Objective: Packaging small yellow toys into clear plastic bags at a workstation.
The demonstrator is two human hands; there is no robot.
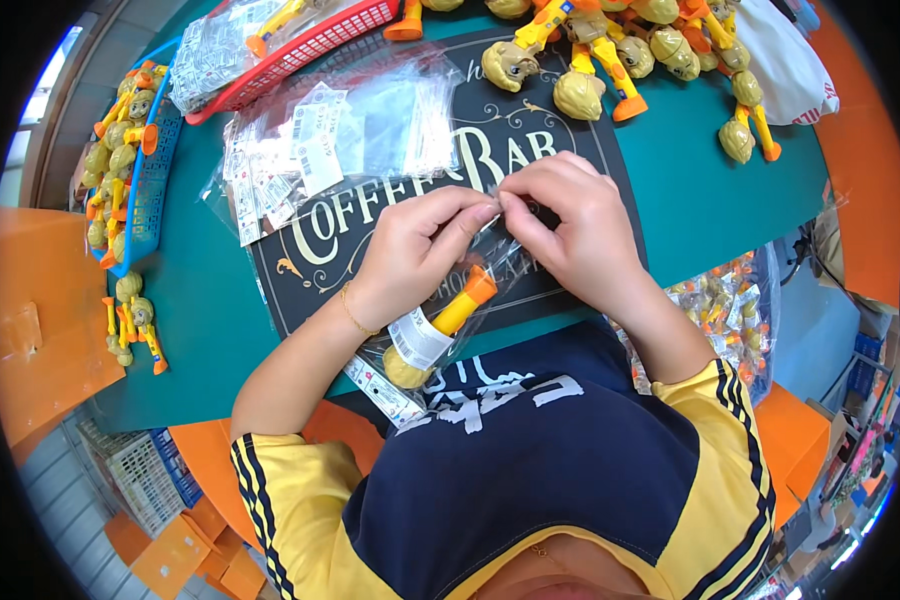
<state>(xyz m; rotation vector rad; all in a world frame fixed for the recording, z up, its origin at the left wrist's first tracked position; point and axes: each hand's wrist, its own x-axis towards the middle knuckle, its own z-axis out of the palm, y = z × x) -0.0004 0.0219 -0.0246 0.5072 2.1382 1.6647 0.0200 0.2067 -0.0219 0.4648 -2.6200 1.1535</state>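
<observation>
My left hand [422, 245] and my right hand [577, 232] meet over the black printed mat [595, 150], both closed in a pinch. Between their fingertips is the edge of a clear plastic bag [510, 268], which hangs down toward my chest. Inside it lies a toy [454, 317] with a yellow stem, an orange flared end and a moulded blond doll head, the head lowest. A white label [420, 340] covers part of the toy. Beyond my left hand, a stack of flat clear bags [390, 130] with printed cards and labels rests on the mat.
More doll-headed toys [580, 97] are heaped at the far right of the green table [705, 215]. A red basket [315, 42] stands at the back, a blue basket [152, 215] of toys at left. Several loose toys [142, 315] lie nearby. Bagged toys [735, 305] fill a large clear sack at right.
</observation>
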